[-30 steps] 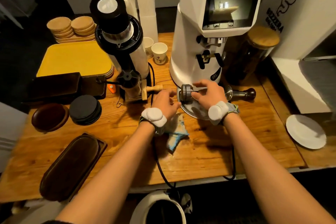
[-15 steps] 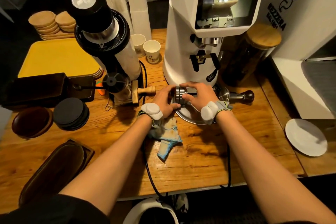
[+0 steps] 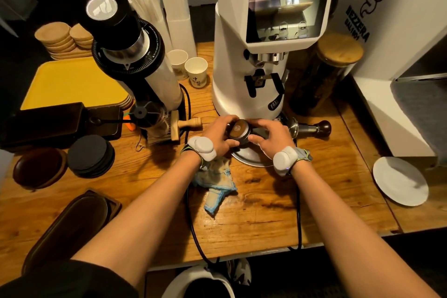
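My left hand (image 3: 217, 137) and right hand (image 3: 272, 140) both gripped the round coffee distributor (image 3: 238, 128): smooth wooden top, metal rim, over the grainy surface (image 3: 254, 203).

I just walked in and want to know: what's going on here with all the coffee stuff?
A person is holding a small round tool with a wooden top in both hands. The left hand and right hand curl around its sides. It sits right in front of the big white coffee grinder, above a silver dish. A crumpled cloth lies on the wooden table by the left wrist.
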Demonstrator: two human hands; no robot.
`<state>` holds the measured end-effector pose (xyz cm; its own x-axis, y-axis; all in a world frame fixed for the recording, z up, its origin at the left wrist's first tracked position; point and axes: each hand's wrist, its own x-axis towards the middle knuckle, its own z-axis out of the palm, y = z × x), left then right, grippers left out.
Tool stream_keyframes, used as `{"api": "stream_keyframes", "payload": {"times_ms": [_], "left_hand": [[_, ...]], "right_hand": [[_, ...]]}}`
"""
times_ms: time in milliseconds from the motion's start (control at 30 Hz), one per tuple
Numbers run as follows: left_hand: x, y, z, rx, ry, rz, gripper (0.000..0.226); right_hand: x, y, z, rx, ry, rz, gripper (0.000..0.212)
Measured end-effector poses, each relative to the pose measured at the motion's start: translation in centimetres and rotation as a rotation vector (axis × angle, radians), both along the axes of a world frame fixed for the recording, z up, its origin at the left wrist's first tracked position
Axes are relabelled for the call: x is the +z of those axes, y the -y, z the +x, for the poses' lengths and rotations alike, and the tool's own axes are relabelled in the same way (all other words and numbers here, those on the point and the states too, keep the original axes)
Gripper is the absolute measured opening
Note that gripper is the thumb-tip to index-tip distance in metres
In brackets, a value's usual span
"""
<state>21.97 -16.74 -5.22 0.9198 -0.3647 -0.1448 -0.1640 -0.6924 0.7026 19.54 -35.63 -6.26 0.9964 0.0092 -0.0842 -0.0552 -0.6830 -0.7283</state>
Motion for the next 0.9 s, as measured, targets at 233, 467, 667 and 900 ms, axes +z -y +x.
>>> {"api": "stream_keyframes", "payload": {"times_ms": [233,467,667,900], "left_hand": [[-0.5,0.2,-0.2,-0.014,0.077,0.089,0.071],[-0.4,0.0,-0.3,-0.066,0.102,0.103,0.072],[0.4,0.1,0.0,-0.087,0.071,0.188,0.074],[2.8,3.4,0.1,-0.119,0.159,0.196,0.071]], "right_hand": [[-0.9,-0.3,-1.0,-0.076,0.013,0.124,0.047],[-1.5,-0.6,-1.3,-0.124,0.008,0.118,0.046],[-1.4,-0.6,-1.6,-0.145,-0.007,0.161,0.040],[0.4,3.4,-2.6,-0.331,0.068,0.258,0.027]]}}
